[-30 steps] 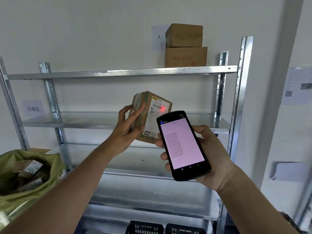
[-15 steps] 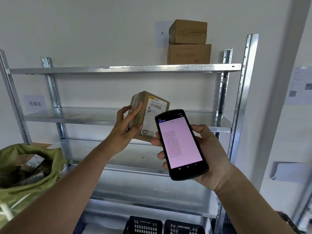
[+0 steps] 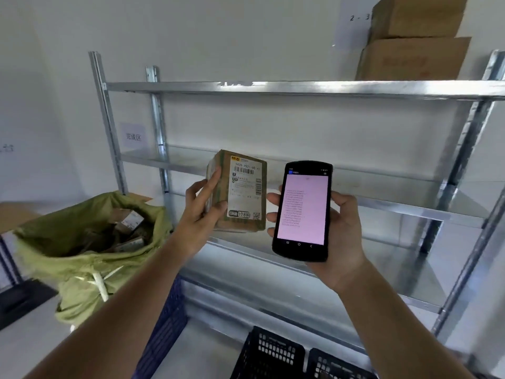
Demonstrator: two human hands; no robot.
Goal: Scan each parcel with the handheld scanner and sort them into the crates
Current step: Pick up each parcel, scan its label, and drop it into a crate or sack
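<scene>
parcel (image 3: 240, 194) beside handheld scanner (image 3: 302, 210)

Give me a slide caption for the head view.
Left hand holds a labelled parcel beside the scanner in the right hand.

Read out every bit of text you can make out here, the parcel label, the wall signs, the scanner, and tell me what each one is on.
"502D P021-00" and "1个水杯": label of the parcel in the left hand.
"完成区": wall sign left of the shelving.
"2 - 3": paper sign beside the top cardboard boxes.
Scanner in the right hand: number rows, too small to read.
Remaining label print: blurred.
</scene>
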